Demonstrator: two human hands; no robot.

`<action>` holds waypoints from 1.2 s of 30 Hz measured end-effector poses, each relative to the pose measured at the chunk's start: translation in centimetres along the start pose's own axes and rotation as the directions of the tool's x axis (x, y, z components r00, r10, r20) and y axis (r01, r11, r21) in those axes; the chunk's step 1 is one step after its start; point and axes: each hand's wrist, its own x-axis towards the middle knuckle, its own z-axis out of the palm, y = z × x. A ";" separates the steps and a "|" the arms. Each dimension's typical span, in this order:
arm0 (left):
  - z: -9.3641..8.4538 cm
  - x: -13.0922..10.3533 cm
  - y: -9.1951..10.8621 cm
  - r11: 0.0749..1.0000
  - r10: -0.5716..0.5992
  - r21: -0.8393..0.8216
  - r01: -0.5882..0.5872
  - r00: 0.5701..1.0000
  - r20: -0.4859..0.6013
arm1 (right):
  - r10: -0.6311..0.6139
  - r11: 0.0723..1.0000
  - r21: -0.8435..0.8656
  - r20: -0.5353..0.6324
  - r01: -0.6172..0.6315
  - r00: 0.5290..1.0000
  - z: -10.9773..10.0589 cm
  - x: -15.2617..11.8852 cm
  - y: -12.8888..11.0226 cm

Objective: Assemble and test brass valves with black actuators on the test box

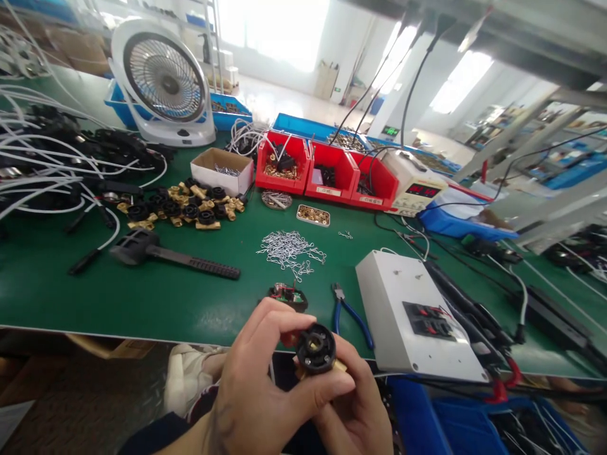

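Left hand (265, 373) and right hand (360, 395) have fingers closed round one fitting (317, 349), screws (308, 362) apparently in; far-left pile (192, 205) and clips (286, 248) lie untouched.

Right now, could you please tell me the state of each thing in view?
Round black-and-brass fitting: held by left hand and right hand
Black circuit-board case: open, board exposed
Blue-handled metal pliers: handles spread
Black ribbed-handle hammer: lying down
White cardboard box: open
Red plastic bins: open, stocked
White boxy power supply: display lit
White plastic fan: standing; running unclear
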 end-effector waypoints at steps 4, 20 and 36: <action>0.1 -0.2 0.0 1.000 -0.016 0.007 0.016 1.000 0.004 | 0.127 0.992 0.001 -0.062 -0.128 0.990 0.5 -0.5 -0.5; -1.2 0.2 1.6 0.761 -0.266 -0.470 0.447 0.876 0.403 | 0.115 0.927 0.315 0.271 -0.201 0.956 -0.4 0.1 -0.5; 1.5 3.0 -4.2 0.646 -0.178 0.757 -0.098 0.945 0.273 | 0.360 0.581 0.659 0.319 -0.478 0.877 -1.2 0.4 -1.1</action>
